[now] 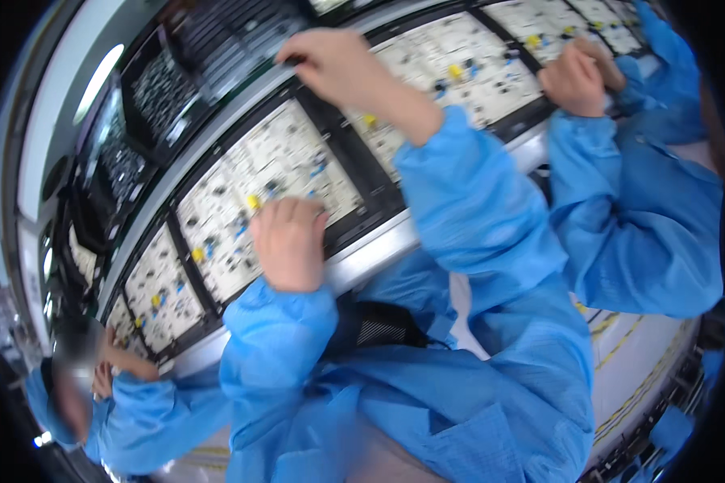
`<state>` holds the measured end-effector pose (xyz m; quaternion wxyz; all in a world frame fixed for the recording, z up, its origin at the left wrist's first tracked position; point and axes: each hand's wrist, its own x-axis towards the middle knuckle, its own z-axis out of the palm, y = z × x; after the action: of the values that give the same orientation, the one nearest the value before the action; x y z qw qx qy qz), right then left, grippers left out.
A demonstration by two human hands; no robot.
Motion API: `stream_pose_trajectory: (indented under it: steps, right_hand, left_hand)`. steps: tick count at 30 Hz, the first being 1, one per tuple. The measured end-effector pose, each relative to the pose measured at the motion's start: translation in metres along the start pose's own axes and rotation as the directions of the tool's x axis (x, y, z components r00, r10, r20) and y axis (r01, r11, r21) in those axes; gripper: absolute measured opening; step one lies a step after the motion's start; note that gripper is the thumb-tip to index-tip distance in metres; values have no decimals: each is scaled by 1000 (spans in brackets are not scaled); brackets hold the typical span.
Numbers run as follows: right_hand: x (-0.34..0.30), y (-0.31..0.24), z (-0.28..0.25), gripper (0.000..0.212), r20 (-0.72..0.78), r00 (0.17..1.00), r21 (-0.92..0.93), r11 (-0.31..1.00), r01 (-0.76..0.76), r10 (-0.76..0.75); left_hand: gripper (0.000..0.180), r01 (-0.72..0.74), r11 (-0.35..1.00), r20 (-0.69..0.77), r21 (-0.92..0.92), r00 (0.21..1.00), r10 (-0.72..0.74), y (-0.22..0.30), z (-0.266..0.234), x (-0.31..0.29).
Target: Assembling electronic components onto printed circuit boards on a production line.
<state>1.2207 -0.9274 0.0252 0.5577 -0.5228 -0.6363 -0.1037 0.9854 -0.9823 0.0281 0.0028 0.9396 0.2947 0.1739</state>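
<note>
My left hand (290,244) is over a white circuit board (232,179) set in a black frame (368,191). Its fingers are curled downward and closed, and their tips are hidden, so I cannot make out what is in them. Small black, blue and yellow parts stand on the board; one yellow part (254,200) is right by my left fingers. Farther away, my right hand (338,68) reaches past the frame's far edge, near the dark trays. Thumb and fingers are pinched on a small black part (293,61), which is blurred.
More white boards (459,64) in black frames run along the line on both sides. Black bins (163,90) of small dark parts stand beyond the rail. Co-workers in blue sleeves (632,209) work at the right and at the far left, their hands (572,80) over nearby boards.
</note>
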Motion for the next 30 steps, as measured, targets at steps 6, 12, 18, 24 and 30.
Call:
stream_pose_trajectory:
  steps: [6,12,18,24,30]
  right_hand:
    - [-9,-19,-11,18,42,988,54,987,-152,150]
    - [-15,-24,-4,20,82,983,76,983,-169,162]
    - [-20,-16,6,24,152,983,-12,995,-103,103]
    - [-20,-31,-6,28,231,917,75,934,-349,325]
    - [-23,-78,9,20,353,836,214,834,-509,419]
  left_hand:
    - [13,-34,999,49,43,998,32,6,-2,3]
    - [4,-23,986,-103,166,994,41,13,10,-4]
    - [5,4,995,-91,97,996,5,8,14,-7]
    - [5,1,996,-237,94,971,22,12,28,-5]
    - [5,-29,995,-250,91,967,51,3,27,-6]
